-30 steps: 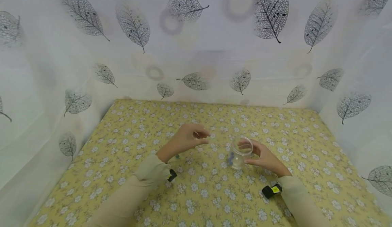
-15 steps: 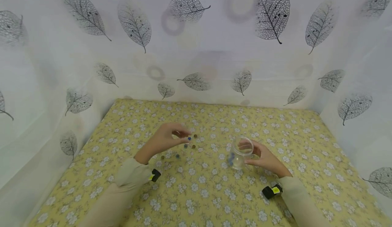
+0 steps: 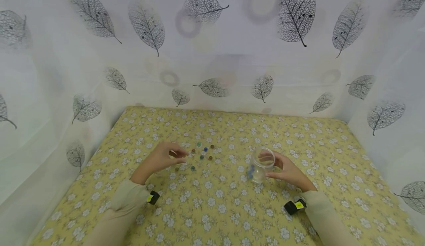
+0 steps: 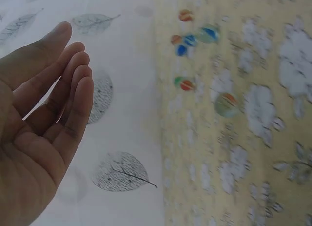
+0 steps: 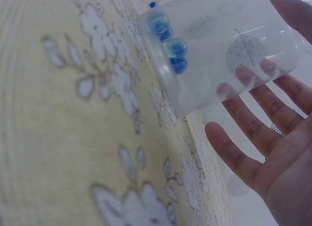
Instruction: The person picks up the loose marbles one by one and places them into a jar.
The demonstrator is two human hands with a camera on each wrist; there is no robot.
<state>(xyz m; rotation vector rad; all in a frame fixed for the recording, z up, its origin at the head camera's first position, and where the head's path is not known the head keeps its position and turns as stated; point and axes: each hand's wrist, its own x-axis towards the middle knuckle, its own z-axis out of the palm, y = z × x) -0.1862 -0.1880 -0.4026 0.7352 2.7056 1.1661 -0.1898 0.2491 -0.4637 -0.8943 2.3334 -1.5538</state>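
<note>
**Marbles loose on the cloth, a jar held upright**

On the yellow flowered surface [image 3: 232, 209], walled on three sides by white leaf-print curtains [image 3: 212, 54], two sleeved arms reach in from the near edge. The right hand [image 3: 288, 171] sits right of the middle, its fingers [image 5: 253, 138] curved round a clear jar [image 3: 260, 165] that stands upright on the cloth; the thumb is on the near side and the fingers on the far side, lightly bent against the glass rather than clenched. A few blue marbles [image 5: 170, 38] lie at the bottom of the jar, against its left wall.

The left hand [image 3: 162, 157] hovers left of the middle, well apart from the jar. In the head view its thumb and fingertips are drawn together with something small and dark between them, though what it is cannot be made out; the left wrist view shows the fingers [image 4: 68, 89] close side by side and only gently bent.

Just beside that hand, toward the jar, a scatter of loose marbles [image 3: 201, 153] lies on the cloth: blue, green and brownish ones, set slightly apart from each other. A black wrist camera [image 3: 294, 206] is strapped at the right cuff, another [image 3: 153, 198] at the left.
</note>
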